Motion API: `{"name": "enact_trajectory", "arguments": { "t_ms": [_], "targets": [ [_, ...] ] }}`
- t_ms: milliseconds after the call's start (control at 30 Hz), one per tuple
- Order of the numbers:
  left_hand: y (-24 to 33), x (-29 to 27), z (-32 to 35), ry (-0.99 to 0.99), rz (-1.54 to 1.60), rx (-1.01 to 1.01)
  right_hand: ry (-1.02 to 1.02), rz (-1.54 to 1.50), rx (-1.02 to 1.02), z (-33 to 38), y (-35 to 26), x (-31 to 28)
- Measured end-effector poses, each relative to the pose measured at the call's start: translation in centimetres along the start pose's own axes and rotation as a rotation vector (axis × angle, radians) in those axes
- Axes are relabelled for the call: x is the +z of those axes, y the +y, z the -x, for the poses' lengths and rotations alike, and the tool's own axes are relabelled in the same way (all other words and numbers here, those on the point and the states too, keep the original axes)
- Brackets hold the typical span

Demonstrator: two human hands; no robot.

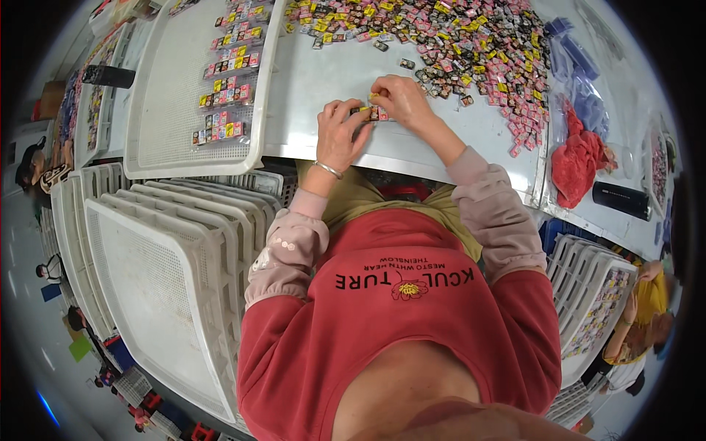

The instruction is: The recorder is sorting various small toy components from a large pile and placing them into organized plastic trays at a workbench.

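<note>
On the white tabletop (pixel 316 81), close to its front edge, a short row of small printed blocks (pixel 379 114) in pink, yellow and dark colours lies between my hands. My left hand (pixel 340 136), a bracelet at its wrist, curls its fingers against the row's left end. At the other end, the fingers of my right hand (pixel 406 103) are pinched at a small yellow block, partly hidden by them. Beyond both hands spreads a big loose heap of similar blocks (pixel 471 51), pink, black and yellow. A few single ones lie just past my right hand.
Left of me, a white perforated tray (pixel 165 110) holds several clusters of lined-up blocks (pixel 224 128). Stacked white trays (pixel 158 279) stand below it. To the right lie a red cloth (pixel 577 162), clear bluish plastic (pixel 581 70) and a black box (pixel 621 200). Other people work nearby.
</note>
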State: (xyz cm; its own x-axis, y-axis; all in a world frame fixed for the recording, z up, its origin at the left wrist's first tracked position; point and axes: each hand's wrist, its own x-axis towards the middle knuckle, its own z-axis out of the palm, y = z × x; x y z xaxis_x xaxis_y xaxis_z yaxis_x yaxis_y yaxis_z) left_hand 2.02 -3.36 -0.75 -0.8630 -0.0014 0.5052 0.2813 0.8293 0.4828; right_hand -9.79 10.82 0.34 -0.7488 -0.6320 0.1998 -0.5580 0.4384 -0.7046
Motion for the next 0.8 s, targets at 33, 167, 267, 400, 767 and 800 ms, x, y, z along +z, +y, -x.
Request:
{"name": "enact_trajectory", "arguments": {
  "t_ms": [33, 167, 267, 400, 767, 800],
  "targets": [
    [0.0, 0.0, 0.0, -0.007, -0.009, 0.003, 0.043, 0.042, -0.011, 0.2, 0.0, 0.3],
    [0.0, 0.0, -0.1, -0.006, 0.004, 0.001, 0.136, 0.139, -0.058, 0.2, 0.0, 0.6],
    [0.0, 0.0, -0.1, -0.014, 0.002, -0.001, 0.103, 0.064, 0.119, 0.0, -0.4, 0.7],
    [0.3, -0.2, 0.0, -0.016, 0.004, 0.014, 0.26, -0.008, 0.167, 0.5, -0.6, 1.7],
    [0.3, -0.4, -0.2, -0.031, 0.002, -0.005, 0.035, -0.609, 0.42, -0.4, 1.5, -1.2],
    [0.3, -0.3, -0.2, -0.032, 0.002, -0.004, -0.049, -0.537, 0.411, -0.4, 1.6, -1.4]
  ]
}}
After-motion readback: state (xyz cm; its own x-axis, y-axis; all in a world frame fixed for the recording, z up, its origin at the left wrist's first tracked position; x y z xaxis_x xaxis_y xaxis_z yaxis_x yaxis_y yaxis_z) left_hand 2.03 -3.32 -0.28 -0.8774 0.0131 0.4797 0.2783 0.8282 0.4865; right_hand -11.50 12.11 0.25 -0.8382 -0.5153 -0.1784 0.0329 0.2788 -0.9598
